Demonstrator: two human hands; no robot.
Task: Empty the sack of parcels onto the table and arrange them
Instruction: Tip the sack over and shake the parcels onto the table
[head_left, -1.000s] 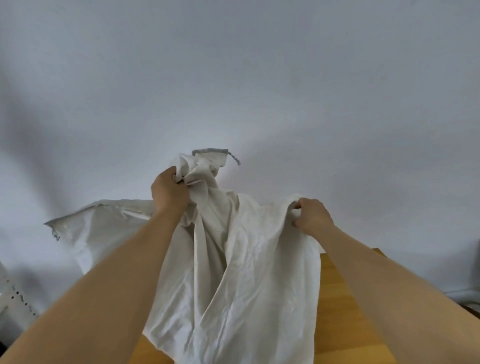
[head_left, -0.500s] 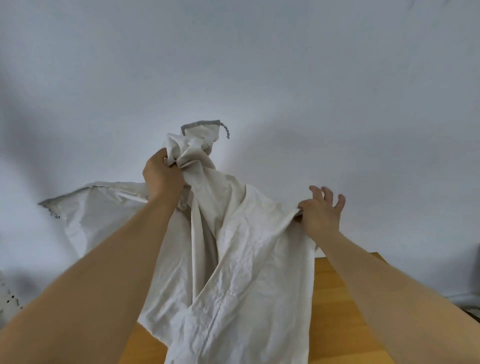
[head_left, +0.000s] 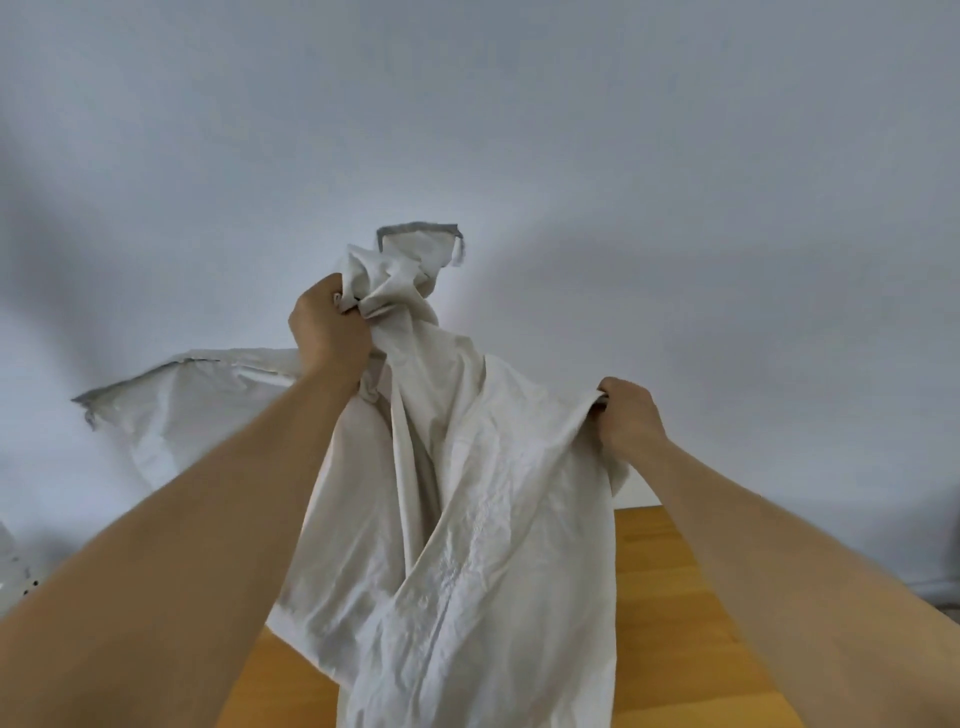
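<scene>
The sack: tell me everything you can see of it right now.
The sack is off-white, creased woven-looking cloth with a grey-stitched edge at its top and left corners. It is held up in the air over the wooden table, hanging limp and flat. The left hand grips a bunched corner high up; the right hand grips an edge lower down. Its bottom end is out of frame, and no parcels show.

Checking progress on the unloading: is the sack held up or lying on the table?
Held up: left hand and right hand grip the sack, hanging over the table.
</scene>
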